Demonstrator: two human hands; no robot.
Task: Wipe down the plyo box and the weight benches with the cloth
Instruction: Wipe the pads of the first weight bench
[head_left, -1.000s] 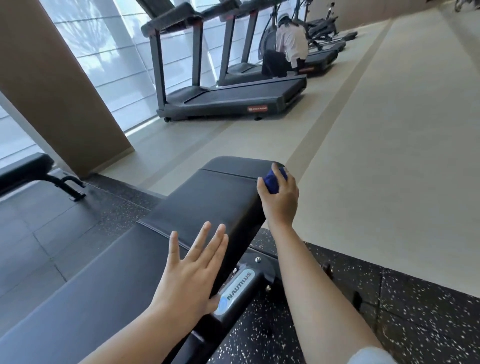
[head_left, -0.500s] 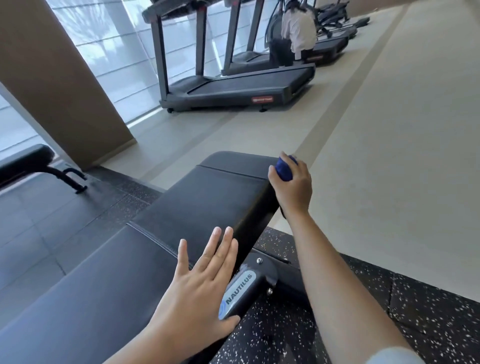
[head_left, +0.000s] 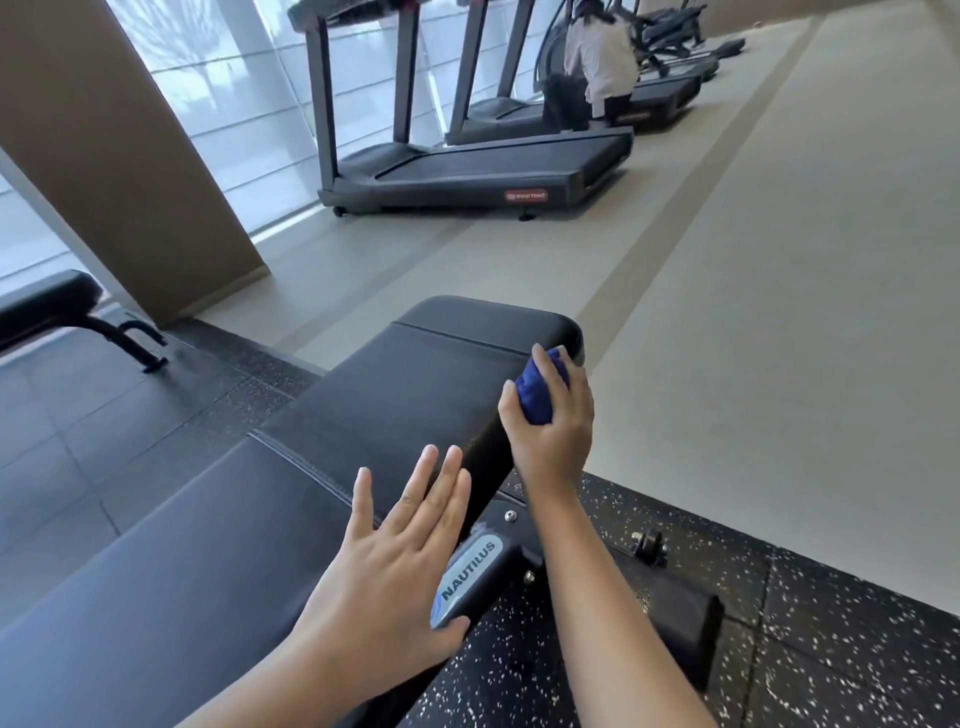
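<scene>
Right grip (head_left: 553, 436) curled tight round bunched blue cloth (head_left: 537, 389), cloth against the right edge of the weight bench (head_left: 415, 384) pad, near its far end. Left grip (head_left: 384, 566) flat, fingers straight, holding nothing, over the pad's near edge.

The single view came from a wide-angle camera worn on the person's head, facing forward and down along the black weight bench (head_left: 363, 415). It sat close above the left hand (head_left: 384, 566) and right hand (head_left: 550, 436), whose forearms crossed the bottom edge. The frame was tilted, so the pale floor (head_left: 779, 260) and the treadmills (head_left: 467, 171) farther off slanted across the top.
</scene>
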